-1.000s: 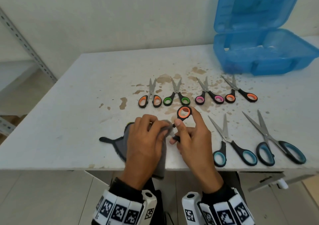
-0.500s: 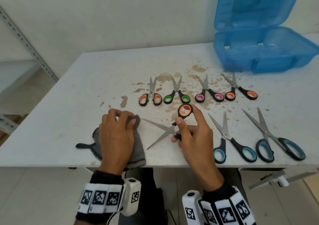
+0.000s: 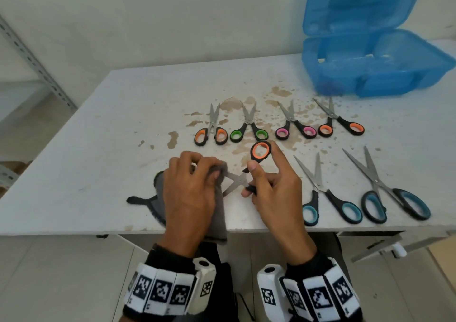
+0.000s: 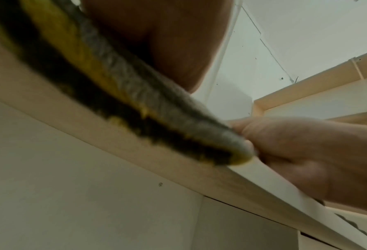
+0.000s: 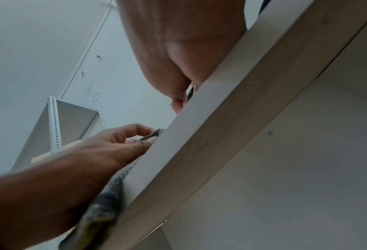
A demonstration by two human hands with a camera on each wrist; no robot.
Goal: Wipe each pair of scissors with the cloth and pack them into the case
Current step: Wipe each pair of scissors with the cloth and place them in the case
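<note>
In the head view my right hand (image 3: pixel 265 181) grips a pair of orange-handled scissors (image 3: pixel 261 151) by the handles, its blades spread open and pointing left. My left hand (image 3: pixel 195 178) pinches the grey cloth (image 3: pixel 218 213) around one blade near its tip. The cloth hangs over the table's front edge and shows in the left wrist view as a grey and yellow fold (image 4: pixel 135 94). Several more scissors lie on the table: orange (image 3: pixel 211 134), green (image 3: pixel 249 131), pink (image 3: pixel 294 129), orange (image 3: pixel 340 125), and two blue pairs (image 3: pixel 330 203) (image 3: pixel 394 198). The blue case (image 3: pixel 375 62) stands open at the back right.
The white table (image 3: pixel 111 148) has brown stains around the far row of scissors. A metal shelf upright (image 3: pixel 37 62) stands at the left, by the wall. The table's front edge (image 5: pixel 221 135) fills both wrist views from below.
My left hand with the cloth slid left off the blades, then came back right onto a blade. The right hand kept the scissors in place.
</note>
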